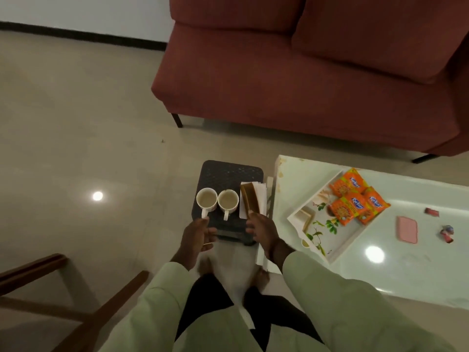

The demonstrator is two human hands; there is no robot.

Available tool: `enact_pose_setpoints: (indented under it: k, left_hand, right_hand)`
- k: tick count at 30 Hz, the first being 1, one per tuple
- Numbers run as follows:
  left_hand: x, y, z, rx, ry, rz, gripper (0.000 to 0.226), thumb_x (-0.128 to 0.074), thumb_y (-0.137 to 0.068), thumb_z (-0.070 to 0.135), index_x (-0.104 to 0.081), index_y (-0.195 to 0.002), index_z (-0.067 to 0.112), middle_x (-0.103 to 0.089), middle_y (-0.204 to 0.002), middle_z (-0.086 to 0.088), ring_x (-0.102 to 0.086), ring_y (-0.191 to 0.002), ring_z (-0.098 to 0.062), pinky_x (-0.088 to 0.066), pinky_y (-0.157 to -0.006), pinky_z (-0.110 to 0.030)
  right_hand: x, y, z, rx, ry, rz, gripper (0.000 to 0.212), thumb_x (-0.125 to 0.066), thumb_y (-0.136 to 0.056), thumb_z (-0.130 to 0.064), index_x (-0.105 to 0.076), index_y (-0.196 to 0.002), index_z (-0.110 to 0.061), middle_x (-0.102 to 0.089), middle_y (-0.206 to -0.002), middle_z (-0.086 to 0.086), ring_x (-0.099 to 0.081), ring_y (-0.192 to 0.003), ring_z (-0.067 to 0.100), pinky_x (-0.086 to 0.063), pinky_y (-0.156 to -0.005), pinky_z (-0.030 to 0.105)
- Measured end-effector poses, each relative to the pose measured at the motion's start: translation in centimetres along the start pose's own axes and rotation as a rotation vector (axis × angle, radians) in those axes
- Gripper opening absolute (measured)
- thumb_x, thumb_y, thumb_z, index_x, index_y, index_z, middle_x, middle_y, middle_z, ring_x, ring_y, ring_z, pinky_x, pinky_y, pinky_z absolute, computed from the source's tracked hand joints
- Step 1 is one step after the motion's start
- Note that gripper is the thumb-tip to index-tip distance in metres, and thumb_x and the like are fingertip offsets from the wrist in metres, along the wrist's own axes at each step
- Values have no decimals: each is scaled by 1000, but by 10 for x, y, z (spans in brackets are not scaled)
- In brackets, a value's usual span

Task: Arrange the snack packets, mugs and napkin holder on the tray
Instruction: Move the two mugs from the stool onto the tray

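Observation:
Two white mugs stand side by side on a dark stool: the left mug and the right mug, handles toward me. A brown napkin holder with white napkins stands at the stool's right edge. My left hand has curled fingers whose tips touch the left mug's handle. My right hand reaches the near end of the napkin holder with its fingers apart. A white floral tray lies on the white table to the right, holding three orange snack packets at its far end.
A beige block rests in the tray's left corner. On the white table are a pink flat object and small wrappers. A red sofa stands behind, a wooden chair frame at lower left.

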State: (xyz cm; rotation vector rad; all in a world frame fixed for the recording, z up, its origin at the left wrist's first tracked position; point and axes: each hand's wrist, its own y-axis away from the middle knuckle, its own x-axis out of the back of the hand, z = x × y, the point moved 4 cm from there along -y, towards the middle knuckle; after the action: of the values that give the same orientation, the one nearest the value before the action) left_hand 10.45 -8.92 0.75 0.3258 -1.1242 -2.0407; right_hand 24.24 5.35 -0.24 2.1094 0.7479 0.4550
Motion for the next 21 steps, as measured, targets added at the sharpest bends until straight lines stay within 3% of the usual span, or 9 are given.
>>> enact_pose_setpoints:
  k: [2, 5, 7, 9, 11, 15, 18, 21]
  left_hand:
    - [6, -21, -4, 102, 69, -37, 20, -51, -98, 35, -53, -109, 18, -70, -88, -7, -63, -68, -23, -50, -63, -31]
    - [19, -55, -9, 111, 44, -18, 25, -55, -98, 30, -47, -119, 18, -67, -85, -9, -60, -63, -21, -52, -52, -27]
    - [29, -86, -17, 101, -42, -3, 36, -58, -97, 24, -45, -128, 12, -63, -93, -12, -59, -74, -26, -53, -63, -33]
    - [36, -115, -26, 2, -251, -11, 46, -59, -95, 24, -47, -135, 5, -62, -108, -15, -61, -91, -33, -51, -83, -43]
    - [39, -135, -32, -52, -326, -34, 43, -60, -95, 25, -52, -132, 6, -63, -111, -16, -62, -98, -36, -51, -90, -46]
    - [36, -167, -39, 2, -267, -141, 21, -57, -96, 25, -64, -112, 13, -60, -77, -7, -52, -57, -14, -48, -61, -31]
    - [27, -185, -43, -7, -225, -233, 17, -54, -98, 29, -63, -96, 15, -59, -74, -14, -45, -49, -13, -47, -59, -34]
    - [23, -198, -48, -29, -226, -284, 28, -53, -97, 32, -63, -98, 6, -63, -71, -15, -47, -42, -7, -53, -54, -31]
  right_hand:
    - [-11, -12, 4, -130, -78, -20, 38, -45, -101, -43, -53, -127, -17, -61, -131, 12, -63, -108, 28, -48, -90, 39]
    - [-29, -37, 15, -245, -88, -88, 56, -35, -101, -52, -44, -142, -15, -55, -140, 13, -59, -119, 30, -41, -97, 40]
    - [-40, -58, 23, -277, -116, -82, 61, -29, -101, -56, -42, -144, -15, -53, -142, 14, -56, -124, 32, -39, -101, 42]
    - [-54, -76, 33, -291, -136, -62, 61, -27, -101, -58, -42, -144, -17, -54, -140, 15, -58, -121, 31, -41, -96, 40]
    - [-68, -93, 43, -277, -124, -47, 58, -28, -101, -57, -40, -144, -20, -57, -136, 15, -61, -116, 32, -43, -90, 38]
    - [-95, -126, 59, -160, -31, 16, 35, -32, -103, -51, -44, -128, -31, -65, -122, 16, -66, -101, 32, -47, -76, 33]
    - [-104, -146, 73, -85, -39, 94, 29, -34, -103, -49, -47, -123, -34, -70, -110, 11, -68, -94, 27, -49, -70, 31]
    - [-108, -159, 87, -62, -70, 145, 29, -36, -103, -48, -55, -114, -29, -71, -103, 11, -66, -84, 20, -46, -65, 27]
